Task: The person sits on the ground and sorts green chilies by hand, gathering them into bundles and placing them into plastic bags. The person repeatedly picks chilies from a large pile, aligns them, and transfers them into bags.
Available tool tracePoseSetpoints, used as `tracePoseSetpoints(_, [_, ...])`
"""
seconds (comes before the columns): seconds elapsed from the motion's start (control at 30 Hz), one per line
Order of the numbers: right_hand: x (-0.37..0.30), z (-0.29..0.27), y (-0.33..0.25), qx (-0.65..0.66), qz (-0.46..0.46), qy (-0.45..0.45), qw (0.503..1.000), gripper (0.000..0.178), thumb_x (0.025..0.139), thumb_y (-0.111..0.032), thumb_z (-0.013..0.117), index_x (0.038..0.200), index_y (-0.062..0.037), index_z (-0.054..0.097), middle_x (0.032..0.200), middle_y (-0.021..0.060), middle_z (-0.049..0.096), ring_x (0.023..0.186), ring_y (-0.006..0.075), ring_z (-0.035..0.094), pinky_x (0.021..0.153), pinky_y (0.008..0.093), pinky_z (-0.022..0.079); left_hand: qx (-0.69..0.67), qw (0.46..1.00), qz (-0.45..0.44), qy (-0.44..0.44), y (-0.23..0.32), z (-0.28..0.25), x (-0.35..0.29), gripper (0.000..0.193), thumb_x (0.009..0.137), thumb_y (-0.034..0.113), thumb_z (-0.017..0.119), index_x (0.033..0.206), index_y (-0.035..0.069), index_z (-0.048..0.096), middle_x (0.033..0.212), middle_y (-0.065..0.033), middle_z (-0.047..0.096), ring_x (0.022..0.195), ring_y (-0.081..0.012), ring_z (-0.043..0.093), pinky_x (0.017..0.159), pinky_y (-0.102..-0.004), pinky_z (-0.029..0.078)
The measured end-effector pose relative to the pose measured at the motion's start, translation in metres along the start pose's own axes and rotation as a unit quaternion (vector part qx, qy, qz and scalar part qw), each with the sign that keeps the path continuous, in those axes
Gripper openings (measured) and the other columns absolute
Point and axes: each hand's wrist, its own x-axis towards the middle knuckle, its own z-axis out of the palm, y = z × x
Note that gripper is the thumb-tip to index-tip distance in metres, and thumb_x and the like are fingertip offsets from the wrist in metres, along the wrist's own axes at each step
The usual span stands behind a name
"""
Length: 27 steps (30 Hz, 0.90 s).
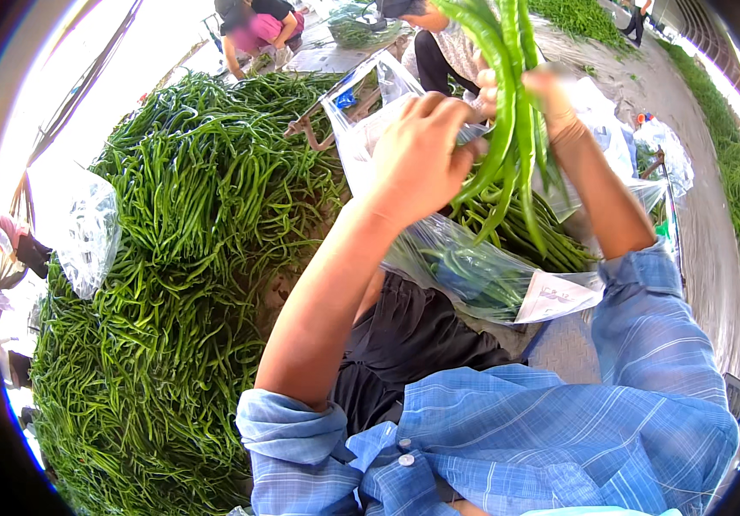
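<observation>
Long green chili peppers (516, 112) hang in a bunch from my right hand (555, 99), whose fingers wrap round them from behind. Their lower ends reach down over an open clear plastic bag (422, 249). More green peppers (551, 236) lie lengthwise inside that bag. My left hand (422, 159) is beside the bunch at the bag's upper left, its fingers curled in. Whether it pinches the bag's film or a pepper is hidden. A white printed label (555, 297) shows on the bag's near side.
A large heap of green peppers (181, 198) fills the ground on my left. A metal frame (310, 129) stands at the bag's left side. Two people (258, 30) work at the far side. Another clear bag (86, 228) hangs at far left. More peppers (731, 172) line the right.
</observation>
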Motion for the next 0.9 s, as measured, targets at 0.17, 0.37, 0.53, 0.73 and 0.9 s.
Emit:
tracePoseSetpoints(0.17, [-0.002, -0.033, -0.039, -0.065, 0.007, 0.044, 0.997, 0.067, 0.072, -0.024, 0.073, 0.126, -0.0009, 0.042, 0.099, 0.0036, 0.051, 0.087, 0.0138, 0.053, 0.079, 0.0291, 0.049, -0.105, 0.994, -0.02, 0.01, -0.026, 0.018, -0.012, 0.021, 0.081, 0.001, 0.061, 0.101, 0.004, 0.058, 0.097, -0.0153, 0.06, 0.089, -0.0376, 0.058, 0.077, -0.043, 0.047])
tracePoseSetpoints(0.37, [-0.004, -0.035, -0.001, -0.057, -0.029, 0.054, 0.996, 0.067, 0.066, -0.037, 0.075, 0.12, -0.0041, 0.052, 0.096, 0.0063, 0.06, 0.086, 0.0171, 0.061, 0.082, 0.0316, 0.053, 0.025, 0.998, 0.024, -0.062, -0.009, 0.039, 0.025, 0.033, 0.081, 0.01, 0.063, 0.112, 0.004, 0.057, 0.096, -0.0162, 0.065, 0.092, -0.0356, 0.061, 0.08, -0.0441, 0.048])
tracePoseSetpoints(0.53, [-0.02, -0.059, 0.03, 0.056, 0.02, 0.055, 0.997, 0.07, 0.065, -0.031, 0.077, 0.122, -0.002, 0.048, 0.097, 0.0073, 0.057, 0.091, 0.0204, 0.058, 0.087, 0.0351, 0.05, 0.11, 0.97, -0.021, -0.217, -0.003, 0.053, 0.028, 0.014, 0.083, 0.016, 0.058, 0.09, 0.003, 0.056, 0.077, -0.0163, 0.065, 0.081, -0.0357, 0.064, 0.073, -0.0481, 0.049])
tracePoseSetpoints(0.73, [-0.029, -0.043, 0.088, 0.221, 0.033, 0.121, 0.967, 0.048, 0.07, -0.028, 0.07, 0.11, -0.0033, 0.059, 0.097, 0.0092, 0.065, 0.086, 0.0225, 0.064, 0.084, 0.038, 0.053, 0.168, 0.929, -0.06, -0.323, -0.003, 0.053, 0.024, 0.024, 0.082, 0.021, 0.061, 0.094, 0.001, 0.058, 0.082, -0.0169, 0.067, 0.081, -0.0337, 0.066, 0.073, -0.0467, 0.051])
tracePoseSetpoints(0.9, [-0.025, -0.047, 0.099, 0.156, 0.031, 0.124, 0.979, 0.058, 0.081, -0.035, 0.07, 0.125, -0.001, 0.053, 0.115, 0.0152, 0.063, 0.103, 0.0276, 0.064, 0.094, 0.0445, 0.051, 0.257, 0.867, -0.106, -0.413, -0.012, 0.05, 0.048, 0.031, 0.08, 0.019, 0.065, 0.109, 0.009, 0.065, 0.102, -0.0098, 0.069, 0.1, -0.0267, 0.066, 0.081, -0.0437, 0.048])
